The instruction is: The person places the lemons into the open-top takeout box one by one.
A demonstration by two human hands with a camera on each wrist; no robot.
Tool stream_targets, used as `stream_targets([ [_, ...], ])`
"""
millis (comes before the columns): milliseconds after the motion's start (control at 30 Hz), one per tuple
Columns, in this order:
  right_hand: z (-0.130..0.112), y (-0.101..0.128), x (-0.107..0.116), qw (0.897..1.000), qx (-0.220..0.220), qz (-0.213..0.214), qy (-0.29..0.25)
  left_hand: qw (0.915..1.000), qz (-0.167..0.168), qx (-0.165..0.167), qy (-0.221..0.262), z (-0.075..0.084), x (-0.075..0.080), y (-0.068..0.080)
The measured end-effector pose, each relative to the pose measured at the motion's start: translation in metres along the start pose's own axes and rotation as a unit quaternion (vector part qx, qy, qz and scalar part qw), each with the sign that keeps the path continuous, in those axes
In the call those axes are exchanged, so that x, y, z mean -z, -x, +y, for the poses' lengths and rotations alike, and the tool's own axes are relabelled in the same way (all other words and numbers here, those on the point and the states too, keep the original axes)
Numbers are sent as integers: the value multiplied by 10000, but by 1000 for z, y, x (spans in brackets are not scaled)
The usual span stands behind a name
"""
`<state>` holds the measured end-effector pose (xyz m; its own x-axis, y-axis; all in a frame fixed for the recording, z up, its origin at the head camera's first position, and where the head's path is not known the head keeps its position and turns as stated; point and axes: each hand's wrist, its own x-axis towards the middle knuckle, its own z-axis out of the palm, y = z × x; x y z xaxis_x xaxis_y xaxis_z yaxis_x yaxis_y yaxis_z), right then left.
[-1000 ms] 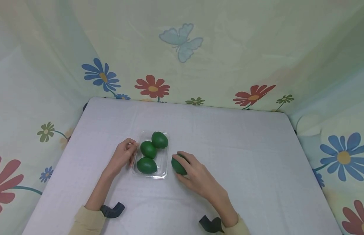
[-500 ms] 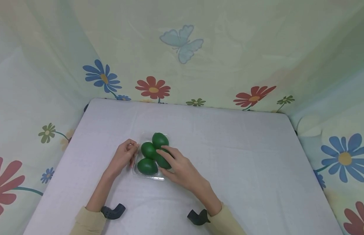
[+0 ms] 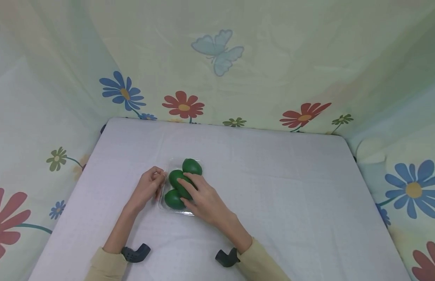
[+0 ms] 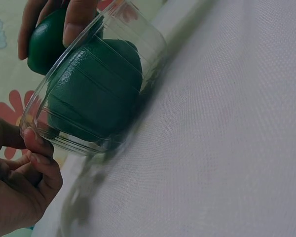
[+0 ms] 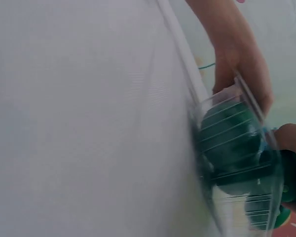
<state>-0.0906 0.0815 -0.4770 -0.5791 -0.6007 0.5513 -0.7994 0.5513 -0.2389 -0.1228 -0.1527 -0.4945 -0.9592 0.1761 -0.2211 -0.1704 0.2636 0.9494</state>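
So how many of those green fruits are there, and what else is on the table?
Green egg-shaped fruits: 4 (far, middle, near, and one held by the right hand at)
Clear plastic tray, held by the left hand: 1
Total: 5

Four dark green fruits (image 3: 192,166) were contained in a clear, ribbed plastic tray (image 3: 166,164). The table (image 3: 273,187) was covered in white cloth. At 12 o'clock, a pale yellow-green curtain (image 3: 291,58) was printed with red and blue flowers and a light blue butterfly. The sleeves (image 3: 105,265) were beige.
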Motion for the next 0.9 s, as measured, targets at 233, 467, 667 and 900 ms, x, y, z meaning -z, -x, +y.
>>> stream_targets([
  [233,3,5,-6,9994,-56,54,323,10000,-8,-90,-13,-1,-1,-3],
  [467,4,8,-5,9992,-103,123,354,9999,-50,-87,-25,-1,-1,-4],
  [667,3,11,2,9994,-195,83,256,10000,-76,-11,8,1,2,-5],
  [900,5,20,18,9991,-386,-11,193,9999,-98,-8,-75,0,4,-8],
])
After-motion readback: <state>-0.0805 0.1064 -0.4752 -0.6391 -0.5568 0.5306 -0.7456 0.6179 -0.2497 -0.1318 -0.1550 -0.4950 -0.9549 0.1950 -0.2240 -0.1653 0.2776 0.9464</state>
